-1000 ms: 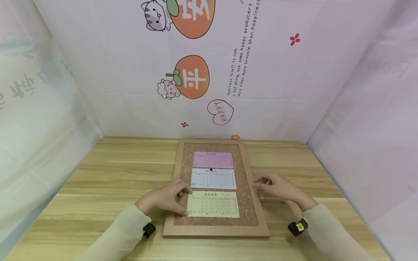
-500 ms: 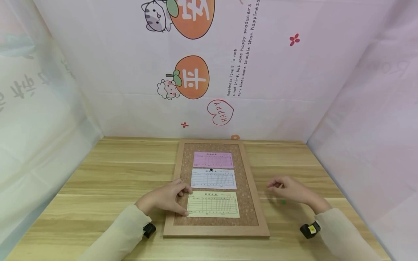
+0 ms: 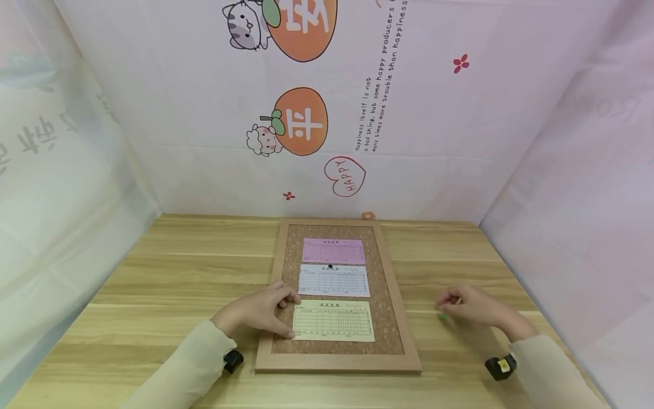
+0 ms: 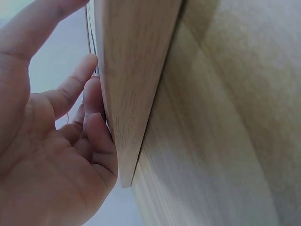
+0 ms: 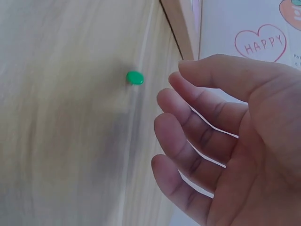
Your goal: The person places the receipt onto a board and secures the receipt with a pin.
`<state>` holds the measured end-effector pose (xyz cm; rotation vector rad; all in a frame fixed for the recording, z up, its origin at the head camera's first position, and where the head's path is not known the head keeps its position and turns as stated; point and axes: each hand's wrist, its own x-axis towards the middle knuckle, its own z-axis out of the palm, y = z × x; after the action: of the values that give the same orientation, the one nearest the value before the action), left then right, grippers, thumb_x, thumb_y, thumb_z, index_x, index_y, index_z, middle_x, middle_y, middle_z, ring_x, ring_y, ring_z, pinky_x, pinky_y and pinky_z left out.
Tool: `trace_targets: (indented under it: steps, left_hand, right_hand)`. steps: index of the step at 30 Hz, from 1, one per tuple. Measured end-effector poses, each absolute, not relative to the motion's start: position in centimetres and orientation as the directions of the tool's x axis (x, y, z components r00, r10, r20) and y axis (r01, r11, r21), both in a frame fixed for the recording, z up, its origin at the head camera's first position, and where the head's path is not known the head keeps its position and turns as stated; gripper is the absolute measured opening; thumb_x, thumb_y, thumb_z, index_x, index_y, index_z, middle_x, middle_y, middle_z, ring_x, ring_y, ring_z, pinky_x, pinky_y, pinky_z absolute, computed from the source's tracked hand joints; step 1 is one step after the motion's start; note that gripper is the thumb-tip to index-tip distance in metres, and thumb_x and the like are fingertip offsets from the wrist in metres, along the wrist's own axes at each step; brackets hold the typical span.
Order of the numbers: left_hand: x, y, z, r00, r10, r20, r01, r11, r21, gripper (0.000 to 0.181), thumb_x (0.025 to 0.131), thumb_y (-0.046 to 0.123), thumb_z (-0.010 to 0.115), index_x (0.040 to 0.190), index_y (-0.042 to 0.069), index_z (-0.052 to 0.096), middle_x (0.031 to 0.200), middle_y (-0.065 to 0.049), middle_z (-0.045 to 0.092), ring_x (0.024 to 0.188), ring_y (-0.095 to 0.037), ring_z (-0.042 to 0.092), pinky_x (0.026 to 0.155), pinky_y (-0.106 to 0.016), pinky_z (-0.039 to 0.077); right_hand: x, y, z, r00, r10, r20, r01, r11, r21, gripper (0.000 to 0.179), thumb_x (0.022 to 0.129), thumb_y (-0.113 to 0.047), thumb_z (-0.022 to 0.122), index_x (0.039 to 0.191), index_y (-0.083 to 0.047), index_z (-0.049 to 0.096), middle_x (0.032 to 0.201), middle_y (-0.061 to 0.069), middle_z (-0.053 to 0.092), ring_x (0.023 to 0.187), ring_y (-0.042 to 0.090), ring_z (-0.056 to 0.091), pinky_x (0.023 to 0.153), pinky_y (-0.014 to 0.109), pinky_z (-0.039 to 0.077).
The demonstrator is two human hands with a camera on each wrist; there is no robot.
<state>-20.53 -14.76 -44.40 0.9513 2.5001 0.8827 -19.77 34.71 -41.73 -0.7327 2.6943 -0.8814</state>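
Observation:
A wood-framed cork board lies on the table. My left hand rests at its left side, thumb and a fingertip touching the left corners of a yellow printed slip. In the left wrist view, other fingers bend against the wooden frame. Above the yellow slip are a white slip and a pink slip, with a black pushpin where they meet. Right of the board, my right hand hovers with loosely bent fingers, holding nothing, close to a green thumbtack on the table.
The wooden table runs along both sides of the board. White printed cloth hangs at the back, and more cloth closes off the left and right sides.
My right hand has moved away from the board's right edge, rightward to the green thumbtack. The left hand and the slips have stayed in place.

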Motion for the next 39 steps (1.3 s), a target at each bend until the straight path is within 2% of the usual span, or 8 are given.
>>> trace_targets:
  steps: [7, 15, 23, 31, 39]
  left_hand:
    - [-20.5, -14.7, -44.3, -0.725, 0.683, -0.083, 0.477, 0.585, 0.656, 0.063, 0.078, 0.036, 0.087, 0.127, 0.01, 0.056, 0.115, 0.001, 0.048, 0.106, -0.019, 0.048, 0.093, -0.038, 0.046]
    - [-20.4, -14.6, -44.0, -0.734, 0.674, -0.083, 0.469, 0.591, 0.656, 0.065, 0.077, 0.037, 0.087, 0.127, 0.01, 0.057, 0.114, 0.001, 0.049, 0.106, -0.019, 0.048, 0.094, -0.039, 0.045]
    - [-20.4, -14.6, -44.0, -0.735, 0.673, -0.085, 0.467, 0.593, 0.656, 0.065, 0.077, 0.038, 0.087, 0.126, 0.01, 0.057, 0.114, 0.001, 0.049, 0.106, -0.019, 0.048, 0.094, -0.039, 0.045]
    - [-20.4, -14.6, -44.2, -0.735, 0.673, -0.085, 0.461, 0.587, 0.665, 0.064, 0.077, 0.036, 0.088, 0.126, 0.01, 0.057, 0.113, 0.001, 0.048, 0.105, -0.019, 0.047, 0.094, -0.038, 0.045]
    - [-20.4, -14.8, -44.3, -0.732, 0.677, -0.079, 0.463, 0.579, 0.671, 0.063, 0.078, 0.036, 0.087, 0.126, 0.01, 0.057, 0.115, 0.0, 0.048, 0.106, -0.02, 0.047, 0.095, -0.038, 0.045]
  right_hand:
    - [-19.4, 35.6, -42.3, -0.849, -0.517, -0.11, -0.345, 0.698, -0.627, 0.009, 0.093, -0.006, 0.067, 0.098, 0.0, 0.07, 0.091, 0.004, 0.07, 0.078, 0.01, 0.06, 0.067, 0.026, 0.051]
    - [-19.3, 35.5, -42.6, -0.882, -0.444, -0.156, -0.283, 0.765, -0.578, 0.01, 0.093, -0.017, 0.07, 0.098, -0.009, 0.072, 0.088, -0.003, 0.067, 0.075, 0.008, 0.054, 0.065, 0.027, 0.047]
    - [-19.0, 35.3, -43.0, -0.886, -0.444, -0.133, -0.296, 0.763, -0.574, 0.009, 0.094, -0.017, 0.071, 0.094, -0.008, 0.07, 0.083, -0.003, 0.064, 0.072, 0.007, 0.054, 0.063, 0.026, 0.047]
    - [-19.3, 34.7, -42.8, -0.909, -0.402, -0.106, -0.28, 0.78, -0.559, 0.015, 0.095, -0.024, 0.07, 0.093, -0.009, 0.071, 0.083, -0.005, 0.063, 0.073, 0.007, 0.054, 0.064, 0.026, 0.048]
    - [-19.8, 33.8, -42.5, -0.911, -0.399, -0.101, -0.263, 0.754, -0.602, 0.017, 0.096, -0.025, 0.068, 0.102, -0.01, 0.073, 0.088, -0.002, 0.067, 0.08, 0.012, 0.06, 0.07, 0.027, 0.051]
